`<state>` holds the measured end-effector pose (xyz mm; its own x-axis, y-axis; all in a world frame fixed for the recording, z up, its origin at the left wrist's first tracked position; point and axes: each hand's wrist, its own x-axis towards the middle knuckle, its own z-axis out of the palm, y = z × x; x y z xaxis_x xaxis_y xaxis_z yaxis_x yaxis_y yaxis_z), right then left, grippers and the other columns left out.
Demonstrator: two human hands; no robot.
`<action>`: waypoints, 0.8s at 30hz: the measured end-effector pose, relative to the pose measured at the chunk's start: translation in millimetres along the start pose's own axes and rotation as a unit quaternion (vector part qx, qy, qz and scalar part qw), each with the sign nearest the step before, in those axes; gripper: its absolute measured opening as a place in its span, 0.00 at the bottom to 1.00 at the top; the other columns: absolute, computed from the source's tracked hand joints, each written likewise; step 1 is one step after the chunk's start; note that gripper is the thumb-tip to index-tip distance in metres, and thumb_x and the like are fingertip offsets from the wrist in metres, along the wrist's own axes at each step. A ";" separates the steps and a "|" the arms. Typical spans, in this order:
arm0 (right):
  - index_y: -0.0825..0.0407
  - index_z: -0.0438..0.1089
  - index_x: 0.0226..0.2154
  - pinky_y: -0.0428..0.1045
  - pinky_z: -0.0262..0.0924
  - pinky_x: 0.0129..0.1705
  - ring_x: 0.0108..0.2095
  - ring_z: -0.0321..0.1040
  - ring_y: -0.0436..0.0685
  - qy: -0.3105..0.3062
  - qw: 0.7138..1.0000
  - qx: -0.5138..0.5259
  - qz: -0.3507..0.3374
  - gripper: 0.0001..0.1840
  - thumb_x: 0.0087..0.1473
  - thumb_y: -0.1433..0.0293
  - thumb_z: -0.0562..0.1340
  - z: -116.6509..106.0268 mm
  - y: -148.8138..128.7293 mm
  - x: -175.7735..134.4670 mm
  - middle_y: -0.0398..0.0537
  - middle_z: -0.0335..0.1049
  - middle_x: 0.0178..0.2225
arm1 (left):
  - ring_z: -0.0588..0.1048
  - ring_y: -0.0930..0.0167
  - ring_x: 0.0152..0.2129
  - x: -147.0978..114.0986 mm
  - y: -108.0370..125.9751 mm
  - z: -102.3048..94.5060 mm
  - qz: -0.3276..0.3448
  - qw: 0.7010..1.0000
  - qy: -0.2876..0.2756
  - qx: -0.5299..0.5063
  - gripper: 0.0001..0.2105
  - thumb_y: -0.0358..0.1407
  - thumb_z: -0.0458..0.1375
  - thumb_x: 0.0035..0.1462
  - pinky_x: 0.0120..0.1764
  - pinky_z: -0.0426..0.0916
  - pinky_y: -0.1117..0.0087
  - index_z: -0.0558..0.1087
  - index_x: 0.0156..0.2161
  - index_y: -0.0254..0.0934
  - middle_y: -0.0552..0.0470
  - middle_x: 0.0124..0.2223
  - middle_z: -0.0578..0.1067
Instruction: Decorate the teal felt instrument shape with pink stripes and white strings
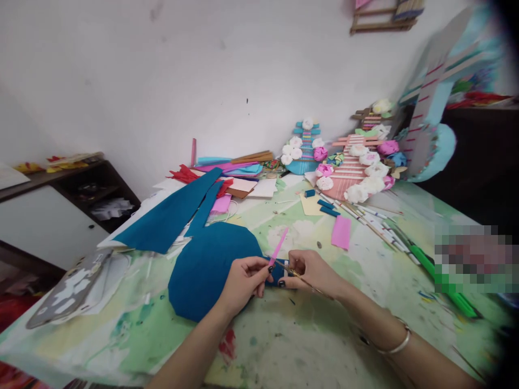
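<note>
A narrow pink paper strip (279, 246) stands up from the pinched fingers of my left hand (249, 275). In my right hand (315, 273) is a thin gold-coloured tool (290, 269), perhaps tweezers; its tip reaches the base of the strip. Both hands are over the narrow neck of a rounded, dark blue lute-shaped piece (206, 270), which lies flat on the table. A small white mark (286, 268) shows on that neck between the hands. My fingers hide part of the neck and the strip's lower end.
Dark blue sheets (166, 213) and coloured paper rolls (231, 162) lie behind. A pink paper piece (341, 233), small blue pieces (329, 210), pens (389, 229) and a green tool (441, 281) are at right. Flower-trimmed paper lutes (357, 173) stand against the wall. A grey tray (67, 292) sits left.
</note>
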<state>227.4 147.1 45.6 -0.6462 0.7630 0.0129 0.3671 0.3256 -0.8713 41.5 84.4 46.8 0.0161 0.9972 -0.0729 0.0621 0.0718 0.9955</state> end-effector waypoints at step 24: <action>0.51 0.63 0.26 0.44 0.45 0.23 0.21 0.59 0.51 0.172 0.958 -0.217 0.074 0.18 0.46 0.54 0.63 -21.0 10.3 -18.4 0.41 0.65 0.19 | 0.69 0.77 0.12 -1.6 2.4 4.5 -0.003 0.998 -0.023 -0.063 0.17 0.43 0.62 0.46 0.14 0.59 0.78 0.71 0.36 0.29 0.48 0.26 0.74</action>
<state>257.1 148.1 46.7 -0.3345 0.9333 0.1306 0.7297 0.3441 -0.5909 46.1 82.9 49.1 0.0626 0.9950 -0.0782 -0.0643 0.0822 0.9945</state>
